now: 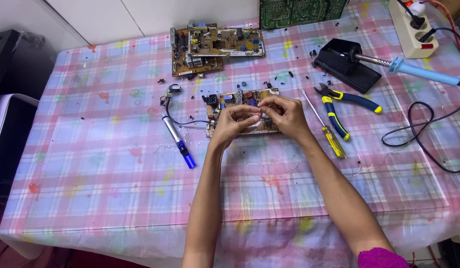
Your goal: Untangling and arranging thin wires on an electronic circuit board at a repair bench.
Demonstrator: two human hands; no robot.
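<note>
Meeting over a small board (240, 101), the left hand (235, 123) and right hand (288, 116) have their fingers curled and fingertips pinched together above its middle; whatever sits between them is too small to make out, so I cannot tell what, if anything, they grip. The board lies flat on a plaid cloth (116, 164) near the table's centre. Just left of it rests a blue-tipped pen tool (178, 139) with a dark lead. To the right lie a yellow screwdriver (327, 126) and pliers (346, 101) (blue-and-yellow handles), close together. Farther back stand two stacked boards (215, 47), a black stand (346, 62) holding a blue soldering iron (421, 70), and a power strip (411, 27).
</note>
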